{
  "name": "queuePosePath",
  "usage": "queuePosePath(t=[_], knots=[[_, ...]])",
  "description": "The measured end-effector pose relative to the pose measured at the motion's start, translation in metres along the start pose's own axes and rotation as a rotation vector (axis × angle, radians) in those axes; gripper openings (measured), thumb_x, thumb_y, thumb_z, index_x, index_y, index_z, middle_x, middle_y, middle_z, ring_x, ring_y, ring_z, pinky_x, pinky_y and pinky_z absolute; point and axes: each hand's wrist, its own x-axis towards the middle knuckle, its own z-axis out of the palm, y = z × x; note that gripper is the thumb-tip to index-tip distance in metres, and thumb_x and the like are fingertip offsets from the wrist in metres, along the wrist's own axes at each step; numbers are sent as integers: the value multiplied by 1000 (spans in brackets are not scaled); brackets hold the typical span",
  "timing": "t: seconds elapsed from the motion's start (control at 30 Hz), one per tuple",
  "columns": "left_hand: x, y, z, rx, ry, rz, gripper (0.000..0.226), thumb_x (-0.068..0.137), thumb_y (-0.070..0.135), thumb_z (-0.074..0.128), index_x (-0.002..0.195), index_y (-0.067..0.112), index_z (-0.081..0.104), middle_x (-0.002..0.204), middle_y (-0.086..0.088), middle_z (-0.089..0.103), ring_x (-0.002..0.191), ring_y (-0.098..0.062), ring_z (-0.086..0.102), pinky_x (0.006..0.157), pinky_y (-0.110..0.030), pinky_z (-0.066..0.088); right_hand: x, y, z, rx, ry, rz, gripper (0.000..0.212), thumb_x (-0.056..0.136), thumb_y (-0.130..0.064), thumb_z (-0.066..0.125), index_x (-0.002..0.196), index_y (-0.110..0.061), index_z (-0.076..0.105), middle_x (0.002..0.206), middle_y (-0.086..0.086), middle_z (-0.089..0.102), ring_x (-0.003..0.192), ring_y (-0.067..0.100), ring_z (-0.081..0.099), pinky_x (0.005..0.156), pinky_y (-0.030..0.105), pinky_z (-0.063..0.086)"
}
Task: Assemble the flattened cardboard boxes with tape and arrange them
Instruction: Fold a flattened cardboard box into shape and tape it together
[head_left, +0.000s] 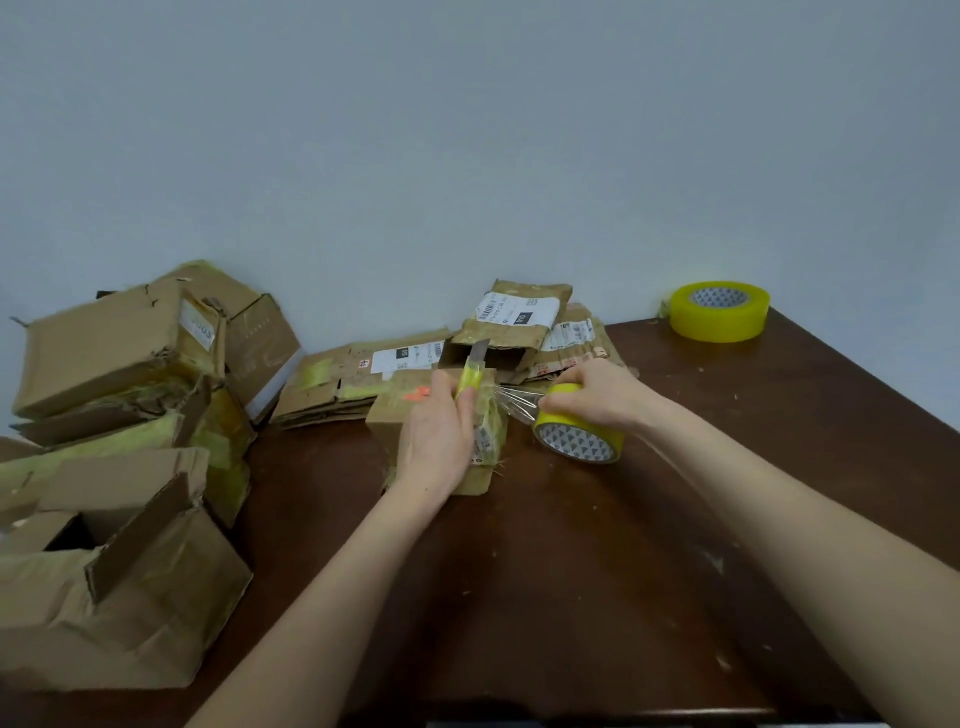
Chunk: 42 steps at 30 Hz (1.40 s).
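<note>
A small cardboard box (387, 415) stands on the dark wooden table (571, 597) at the centre. My left hand (436, 436) rests against the box and grips a yellow utility knife (471, 371) with its blade pointing up. My right hand (592, 387) holds a yellow tape roll (579, 434) just right of the box. A stretch of clear tape (514, 400) runs from the roll to the box, next to the knife. Flattened boxes (343, 379) lie behind the small box.
Several assembled, taped boxes (119, 467) are piled at the left of the table. An open small box (514, 322) with shipping labels sits on flattened cardboard at the back centre. A second yellow tape roll (719, 312) stands at the back right corner, by the wall.
</note>
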Motion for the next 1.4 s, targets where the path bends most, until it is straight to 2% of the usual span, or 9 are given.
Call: queuePosePath(t=[0.13,0.23,0.4,0.53,0.8,1.0,1.1,1.23,1.4], knots=[[-4,-1,-3,1,-11,6,23,103,33,32,100,13,41,70,2,51,62,-12,45,58,-35,38,-6,-6,-5,-171,8,60,42,81,-45,60,119,-30,64,125,2,61,111,23,57,89,37,50],[-2,-1,-3,-1,-23,-10,22,103,33,33,98,13,42,69,3,51,62,-13,46,56,-32,34,-6,-5,-7,-175,7,69,44,82,-44,59,125,-34,60,134,0,57,117,23,54,91,36,49],[4,9,-6,-40,-68,60,21,100,32,40,87,16,46,91,3,46,79,-10,44,65,-22,31,-10,-8,-1,-94,113,87,23,88,-48,58,106,-39,69,120,-4,64,98,18,59,74,29,48],[-1,12,1,53,-129,138,21,99,33,42,90,15,49,102,1,39,95,-22,48,88,-37,41,-11,-12,4,-67,209,120,16,91,-41,55,93,-41,71,123,-3,64,87,20,57,69,28,44],[-8,21,5,175,-75,162,27,98,31,44,97,8,58,101,-2,38,83,-22,47,89,-47,44,-16,-13,3,-31,225,149,22,94,-38,53,106,-39,71,137,0,56,113,25,58,74,27,40],[-8,24,8,273,-67,166,28,99,31,42,102,9,59,109,-6,41,85,-19,44,89,-48,45,-15,-13,6,-45,224,143,22,93,-36,52,99,-37,72,118,-1,66,95,23,60,72,29,43],[-6,25,10,370,-100,164,27,99,29,42,105,8,58,115,-10,41,99,-25,46,94,-48,41,-13,-15,9,-53,231,140,21,91,-35,52,94,-37,73,103,-2,70,92,24,62,69,29,46],[-2,29,12,484,-159,139,30,99,29,40,109,8,58,127,-13,36,116,-30,39,101,-49,37,-11,-16,12,-59,254,129,21,89,-31,54,86,-36,74,100,0,71,90,25,64,65,28,46],[0,31,15,569,-218,132,29,99,28,40,111,10,58,131,-12,32,121,-32,33,106,-57,30,-14,-19,14,-64,269,109,24,90,-28,52,85,-36,74,92,-4,69,86,24,62,65,28,47]])
